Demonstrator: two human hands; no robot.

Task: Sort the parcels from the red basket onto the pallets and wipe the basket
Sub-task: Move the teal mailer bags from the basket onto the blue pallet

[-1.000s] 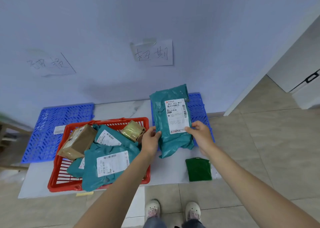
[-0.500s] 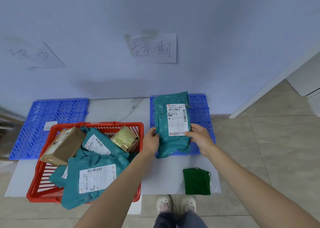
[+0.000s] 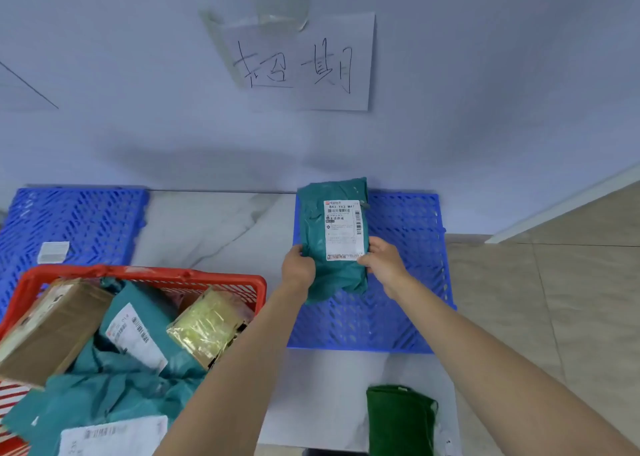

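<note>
A teal parcel (image 3: 318, 234) with a white label is held over the right blue pallet (image 3: 401, 282), close to the wall. My left hand (image 3: 298, 267) grips its lower left edge and my right hand (image 3: 382, 263) pinches its lower right corner. The red basket (image 3: 149, 275) stands at the lower left, holding a brown box (image 3: 52, 327), a gold-wrapped box (image 3: 207, 324) and several teal bags (image 3: 114, 390). The left blue pallet (image 3: 76, 223) bears one small white packet (image 3: 53, 252).
A folded green cloth (image 3: 400, 419) lies on the white sheet near the front right. A handwritten paper sign (image 3: 301, 64) is taped to the wall above the right pallet. Tiled floor extends to the right.
Both hands have carried the teal parcel forward and down over the right pallet. The view has moved closer to the wall and pallets.
</note>
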